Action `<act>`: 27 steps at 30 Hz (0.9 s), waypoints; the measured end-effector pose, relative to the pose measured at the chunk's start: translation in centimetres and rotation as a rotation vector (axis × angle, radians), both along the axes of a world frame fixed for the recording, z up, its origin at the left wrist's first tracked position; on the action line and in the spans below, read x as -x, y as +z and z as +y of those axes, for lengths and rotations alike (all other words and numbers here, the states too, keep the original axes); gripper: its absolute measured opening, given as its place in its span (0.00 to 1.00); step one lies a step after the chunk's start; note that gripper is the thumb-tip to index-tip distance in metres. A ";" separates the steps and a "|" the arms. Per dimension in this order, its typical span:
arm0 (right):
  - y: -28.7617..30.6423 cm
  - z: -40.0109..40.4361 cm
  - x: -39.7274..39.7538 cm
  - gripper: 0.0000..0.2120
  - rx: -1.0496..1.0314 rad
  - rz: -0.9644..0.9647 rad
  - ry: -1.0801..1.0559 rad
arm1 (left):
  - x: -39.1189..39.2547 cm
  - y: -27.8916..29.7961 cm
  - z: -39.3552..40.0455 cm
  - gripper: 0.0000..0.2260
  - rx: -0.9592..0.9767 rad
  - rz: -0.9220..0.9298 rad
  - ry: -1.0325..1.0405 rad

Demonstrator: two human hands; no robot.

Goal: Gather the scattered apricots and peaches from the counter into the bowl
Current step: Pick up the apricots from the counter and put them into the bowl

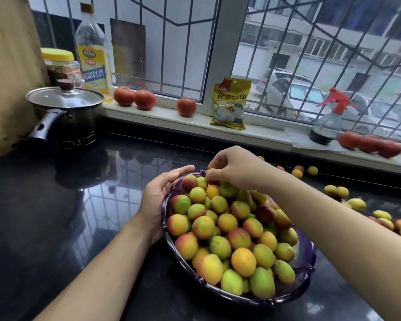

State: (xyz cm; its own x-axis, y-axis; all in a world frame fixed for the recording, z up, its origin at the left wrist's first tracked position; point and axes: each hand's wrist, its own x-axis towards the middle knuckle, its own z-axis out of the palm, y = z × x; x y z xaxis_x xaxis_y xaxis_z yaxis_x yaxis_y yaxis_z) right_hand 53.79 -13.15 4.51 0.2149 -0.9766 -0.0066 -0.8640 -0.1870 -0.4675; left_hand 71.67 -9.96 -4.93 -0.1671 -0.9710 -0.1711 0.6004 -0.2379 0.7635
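A dark purple bowl (307,262) sits on the black counter, heaped with several yellow, green and red-blushed apricots and peaches (227,228). My left hand (159,200) rests with straight fingers against the bowl's left rim. Over the far side of the heap, my right hand (234,169) has its fingers curled down and pinches a small yellow fruit (210,176). Several loose fruits (357,203) lie scattered on the counter to the right of the bowl, more (305,171) near the sill.
A lidded black pot (64,112) stands at the back left. On the windowsill are tomatoes (134,97), a bottle (93,54), a yellow-lidded jar (60,66), a yellow packet (229,103) and a spray bottle (329,121). The glossy black counter (56,216) stretches left.
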 end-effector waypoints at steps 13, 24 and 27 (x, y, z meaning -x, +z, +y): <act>-3.4 -6.5 12.2 0.11 0.184 -0.124 -0.453 | 0.1 -0.6 -0.6 0.22 0.029 0.011 -0.024; -8.2 -12.0 13.2 0.28 0.142 0.427 -0.303 | -0.3 -1.5 -1.6 0.25 0.044 0.045 -0.047; -8.8 -12.8 13.4 0.22 0.205 0.460 -0.262 | -0.3 -1.6 -1.7 0.25 0.050 0.039 -0.043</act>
State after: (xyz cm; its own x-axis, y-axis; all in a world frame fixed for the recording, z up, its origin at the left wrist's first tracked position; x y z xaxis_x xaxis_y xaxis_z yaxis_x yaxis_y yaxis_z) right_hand 40.39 -25.93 -4.26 -0.0152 -0.9881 0.1529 -0.9999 0.0140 -0.0089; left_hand 71.97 -11.68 -6.49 -0.2140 -0.9700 -0.1152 0.6200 -0.2260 0.7514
